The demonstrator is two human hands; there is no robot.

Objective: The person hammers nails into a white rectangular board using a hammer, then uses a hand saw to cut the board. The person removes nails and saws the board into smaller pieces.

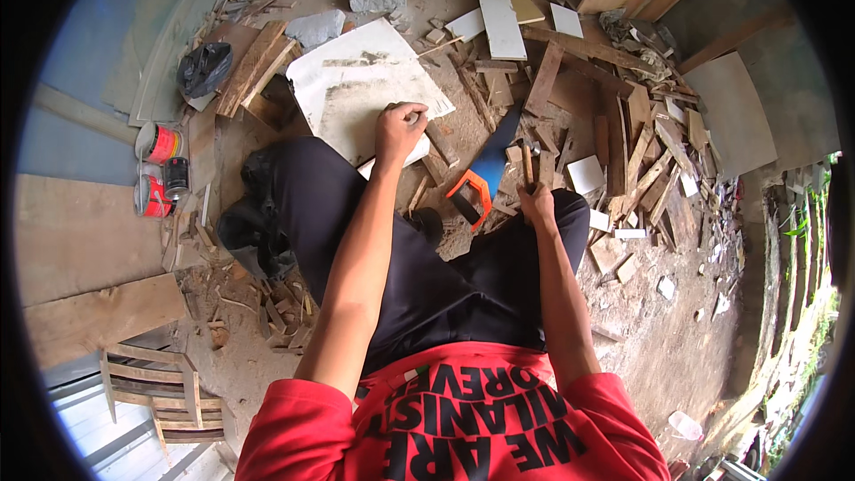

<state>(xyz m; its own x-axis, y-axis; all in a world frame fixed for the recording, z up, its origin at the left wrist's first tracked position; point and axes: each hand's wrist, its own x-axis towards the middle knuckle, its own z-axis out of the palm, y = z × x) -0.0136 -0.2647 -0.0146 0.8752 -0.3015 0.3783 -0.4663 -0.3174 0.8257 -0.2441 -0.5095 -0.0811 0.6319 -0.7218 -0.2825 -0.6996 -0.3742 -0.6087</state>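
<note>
Above dusty brown ground (655,330), my right hand (538,202) grips a slim brown wooden-handled tool (527,163); my left hand (400,132) curls by a stained white board (356,93), contents unclear.

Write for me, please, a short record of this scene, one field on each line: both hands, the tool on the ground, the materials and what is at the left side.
Left hand: curled, over the lower right part of a stained white board; whether it holds something small is unclear
Right hand: closed around a wooden-handled tool, probably a hammer
Ground tool: saw, blue blade, orange and black handle, left of the right hand
Materials: wood scraps, heaped at the right
Left side: cans, red and dark
</note>
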